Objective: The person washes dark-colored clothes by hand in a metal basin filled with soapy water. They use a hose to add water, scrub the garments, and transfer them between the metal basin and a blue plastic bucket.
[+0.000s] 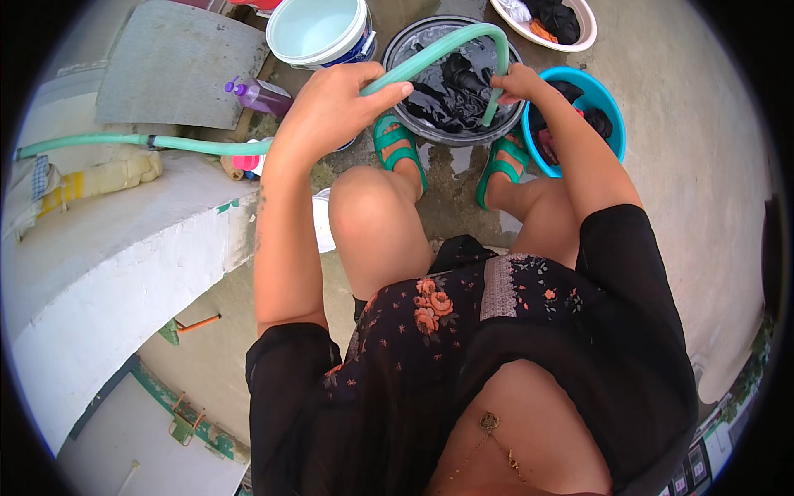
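Observation:
A green hose (434, 54) arches over a round dark basin (397, 102) that stands between my feet. Dark cloth (459, 77) lies wet in water inside it. My left hand (344, 102) grips the hose at the basin's left side, thumb along it. Near its end, my right hand (516, 84) pinches the hose between thumb and fingers. The hose's end points down over the basin; whether it touches the water, and whether water flows from it, I cannot tell.
A white bucket (370, 46) stands behind left, a purple pump bottle (267, 97) near a grey board (180, 62). At right are a blue basin (620, 133) and a pale basin (586, 43), both holding clothes. A white ledge (136, 260) runs along the left.

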`<state>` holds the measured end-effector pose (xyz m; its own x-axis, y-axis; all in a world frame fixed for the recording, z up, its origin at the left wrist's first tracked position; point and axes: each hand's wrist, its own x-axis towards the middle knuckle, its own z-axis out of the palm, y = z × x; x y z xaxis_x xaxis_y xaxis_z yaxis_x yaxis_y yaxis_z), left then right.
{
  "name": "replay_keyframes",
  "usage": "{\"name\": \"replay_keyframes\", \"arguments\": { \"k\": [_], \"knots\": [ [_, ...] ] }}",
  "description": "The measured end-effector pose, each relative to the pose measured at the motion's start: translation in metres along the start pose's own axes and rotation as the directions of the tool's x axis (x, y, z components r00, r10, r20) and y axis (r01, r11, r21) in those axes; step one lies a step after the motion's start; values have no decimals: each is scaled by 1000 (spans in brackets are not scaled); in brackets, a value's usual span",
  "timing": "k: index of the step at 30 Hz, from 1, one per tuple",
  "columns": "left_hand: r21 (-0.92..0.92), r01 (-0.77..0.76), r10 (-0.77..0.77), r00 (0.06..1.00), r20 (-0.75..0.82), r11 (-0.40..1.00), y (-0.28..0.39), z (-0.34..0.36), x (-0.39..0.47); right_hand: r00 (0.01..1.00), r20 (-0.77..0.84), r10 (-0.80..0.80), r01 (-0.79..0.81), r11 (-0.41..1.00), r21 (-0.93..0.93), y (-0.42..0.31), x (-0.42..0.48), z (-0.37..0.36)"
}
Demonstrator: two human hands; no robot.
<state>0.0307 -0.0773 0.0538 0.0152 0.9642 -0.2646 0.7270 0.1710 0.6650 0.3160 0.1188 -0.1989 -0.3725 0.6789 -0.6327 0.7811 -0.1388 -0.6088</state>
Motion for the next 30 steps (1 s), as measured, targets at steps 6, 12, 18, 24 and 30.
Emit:
{"name": "replay_keyframes", "arguments": {
  "k": [6,12,18,24,30],
  "knots": [
    [85,86,-70,981,-179,993,-9,19,21,994,103,-37,-7,917,398,-16,2,26],
    [48,137,-99,878,-468,989,-6,23,43,979,-82,-187,187,669,719,-57,12,52],
    [19,-62,60,791,-608,998,-10,37,56,901,-390,-192,428,547,720,-57,43,27],
    [-79,-70,16,841,-540,994,-17,47,54,760,-636,-131,524,703,481,-22,51,-28],
    [-1,-75,63,837,-544,997,-24,50,58,676,-684,-273,146,960,-240,2,29,-69]
  ]
}}
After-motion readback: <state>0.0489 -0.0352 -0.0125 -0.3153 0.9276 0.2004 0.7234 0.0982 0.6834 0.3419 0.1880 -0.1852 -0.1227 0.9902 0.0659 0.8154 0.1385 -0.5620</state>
